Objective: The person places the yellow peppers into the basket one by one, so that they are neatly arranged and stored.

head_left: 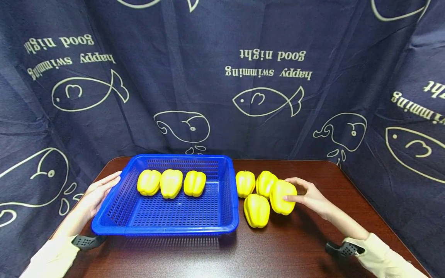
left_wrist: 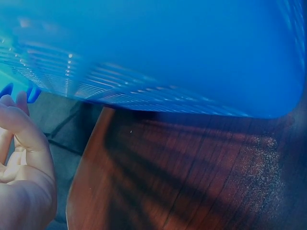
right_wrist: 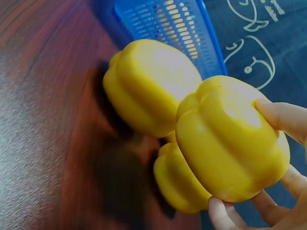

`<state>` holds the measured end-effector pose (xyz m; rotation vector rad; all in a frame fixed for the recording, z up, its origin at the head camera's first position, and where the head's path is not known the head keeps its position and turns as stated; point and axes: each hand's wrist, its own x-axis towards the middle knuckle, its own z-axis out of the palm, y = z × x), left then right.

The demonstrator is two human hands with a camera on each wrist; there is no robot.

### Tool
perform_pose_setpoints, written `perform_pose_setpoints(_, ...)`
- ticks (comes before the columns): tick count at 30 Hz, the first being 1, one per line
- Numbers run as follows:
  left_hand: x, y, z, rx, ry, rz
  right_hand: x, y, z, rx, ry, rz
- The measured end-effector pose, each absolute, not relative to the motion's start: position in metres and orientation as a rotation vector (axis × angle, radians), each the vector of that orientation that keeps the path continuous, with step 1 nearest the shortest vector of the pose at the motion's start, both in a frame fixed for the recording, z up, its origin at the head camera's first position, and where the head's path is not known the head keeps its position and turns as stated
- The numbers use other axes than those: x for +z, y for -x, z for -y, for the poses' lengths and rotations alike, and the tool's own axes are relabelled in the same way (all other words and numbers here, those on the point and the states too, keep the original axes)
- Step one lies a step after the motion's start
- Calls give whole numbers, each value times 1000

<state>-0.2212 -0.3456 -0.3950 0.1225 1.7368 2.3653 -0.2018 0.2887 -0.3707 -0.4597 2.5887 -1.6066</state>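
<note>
A blue plastic basket (head_left: pixel 180 206) with perforated walls stands on the left of the table. My left hand (head_left: pixel 99 195) grips its left rim; in the left wrist view the fingers (left_wrist: pixel 29 134) curl up at the basket's edge. Inside, along the back, lie three yellow bell peppers (head_left: pixel 171 184) in a row. To the right of the basket my right hand (head_left: pixel 311 197) holds another yellow bell pepper (right_wrist: pixel 232 139) between thumb and fingers. Beside it three more rest on the table: a front pepper (head_left: pixel 256 211), a back-left pepper (head_left: pixel 245 183) and a back-middle pepper (head_left: pixel 265 183).
The brown wooden table (head_left: pixel 278 251) reaches back to a dark blue curtain (head_left: pixel 215 77) printed with fish and whales. The curtain also hangs along both sides. Both wrists wear black straps (head_left: pixel 87 241).
</note>
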Motion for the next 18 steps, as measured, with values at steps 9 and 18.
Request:
perform_pose_setpoints(9, -394, 220, 344, 2389, -83, -1719, -355, 207, -275, -1576, 492, -2624)
perform_pose_setpoints(18, -394, 221, 344, 2396, -112, -1702, -336, 213, -255, -1567, 554, -2619)
